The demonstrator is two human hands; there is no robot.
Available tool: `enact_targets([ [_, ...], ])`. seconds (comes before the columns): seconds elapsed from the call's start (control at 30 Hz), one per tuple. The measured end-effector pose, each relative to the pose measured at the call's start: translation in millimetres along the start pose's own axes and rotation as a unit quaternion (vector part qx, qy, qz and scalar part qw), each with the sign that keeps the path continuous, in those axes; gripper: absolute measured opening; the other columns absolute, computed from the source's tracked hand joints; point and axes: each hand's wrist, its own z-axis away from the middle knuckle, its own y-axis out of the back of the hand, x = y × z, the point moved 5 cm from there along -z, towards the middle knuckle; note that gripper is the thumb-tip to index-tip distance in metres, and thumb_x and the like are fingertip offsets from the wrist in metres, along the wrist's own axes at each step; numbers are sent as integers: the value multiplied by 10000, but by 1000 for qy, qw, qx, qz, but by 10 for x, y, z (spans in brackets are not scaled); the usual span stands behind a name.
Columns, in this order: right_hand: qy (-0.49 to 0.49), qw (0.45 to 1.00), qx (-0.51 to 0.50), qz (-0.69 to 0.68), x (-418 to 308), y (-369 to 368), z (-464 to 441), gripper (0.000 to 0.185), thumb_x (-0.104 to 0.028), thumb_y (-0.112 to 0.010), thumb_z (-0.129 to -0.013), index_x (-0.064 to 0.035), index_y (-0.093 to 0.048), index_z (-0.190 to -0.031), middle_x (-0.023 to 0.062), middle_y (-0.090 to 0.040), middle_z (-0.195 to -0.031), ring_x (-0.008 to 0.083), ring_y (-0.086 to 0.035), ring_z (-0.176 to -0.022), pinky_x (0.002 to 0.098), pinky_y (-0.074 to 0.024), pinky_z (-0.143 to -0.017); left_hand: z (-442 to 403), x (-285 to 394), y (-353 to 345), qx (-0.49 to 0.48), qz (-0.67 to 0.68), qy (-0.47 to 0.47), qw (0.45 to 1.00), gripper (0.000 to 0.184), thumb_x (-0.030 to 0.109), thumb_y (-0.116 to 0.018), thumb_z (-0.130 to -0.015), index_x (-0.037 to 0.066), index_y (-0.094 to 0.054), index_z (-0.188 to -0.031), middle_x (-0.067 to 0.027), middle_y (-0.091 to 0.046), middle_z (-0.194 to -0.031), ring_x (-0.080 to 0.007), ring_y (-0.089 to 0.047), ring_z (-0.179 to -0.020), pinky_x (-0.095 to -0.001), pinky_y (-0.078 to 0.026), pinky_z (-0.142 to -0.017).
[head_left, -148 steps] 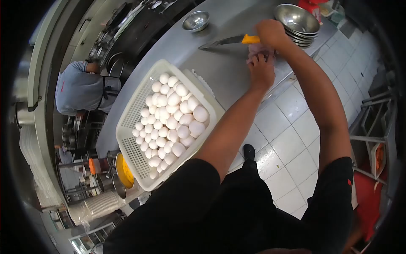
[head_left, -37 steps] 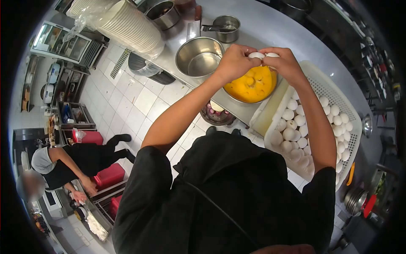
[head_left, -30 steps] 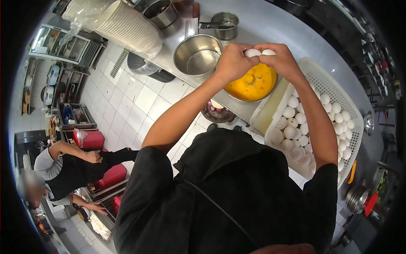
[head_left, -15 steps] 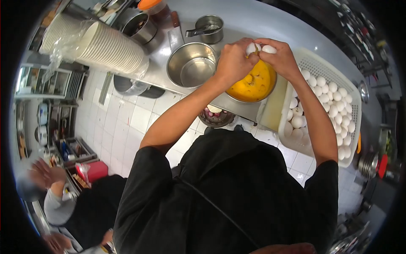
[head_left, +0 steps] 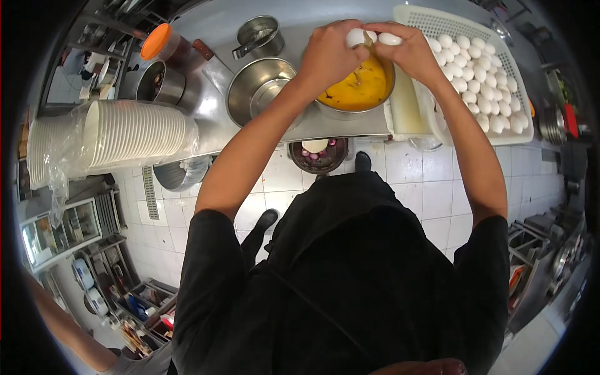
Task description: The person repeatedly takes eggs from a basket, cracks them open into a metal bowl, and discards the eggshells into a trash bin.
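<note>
My left hand [head_left: 330, 56] is closed around a white eggshell piece [head_left: 356, 37]. My right hand [head_left: 412, 53] grips another white eggshell piece [head_left: 390, 39] close beside it, and a translucent strand hangs between the two. Both hands are above a round metal bowl [head_left: 347, 114] at the back of the counter. Bright yellow egg yolk [head_left: 359, 87] fills much of that bowl, with small dark specks on it. To the right, a white perforated plastic crate [head_left: 431, 22] holds many whole white eggs [head_left: 475, 72].
Left of the yolk stand a wide metal pot [head_left: 240, 94], a small saucepan [head_left: 265, 40] and a cleaver [head_left: 215, 69]. Stacked white tubs [head_left: 134, 131] in plastic lie at the counter's left. Below is a bowl of onions [head_left: 319, 156]. Another person's arm [head_left: 69, 325] shows lower left.
My view has shifted, so the counter appears turned and more floor shows. Both hands stay over the yolk bowl with the shell pieces. The other person at lower left has moved mostly out of view.
</note>
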Motion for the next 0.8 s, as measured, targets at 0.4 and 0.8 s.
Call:
enact_targets([
  [0.4, -98, 994, 42, -24, -479, 68, 182, 383, -157, -679, -876, -76, -649, -1250, 34, -698, -991, 83, -584, -853, 231, -460, -762, 522, -260, 607, -19, 611, 206, 764, 450, 21, -593, -861, -135, -501, -1273, -240, -595, -1222, -330, -600, -1139, -417, -478, -1029],
  [0.8, -118, 978, 102, -139, -632, 492, 861, 388, -142, -633, -916, 25, -601, -1265, 109, -679, -1062, 113, -575, -888, 248, -417, -753, 4127, -2215, 3112, 533, 545, 198, 616, 400, 75, -528, -962, -113, -451, -1307, -305, -463, -1354, -416, -482, -1246, -455, -391, -1148],
])
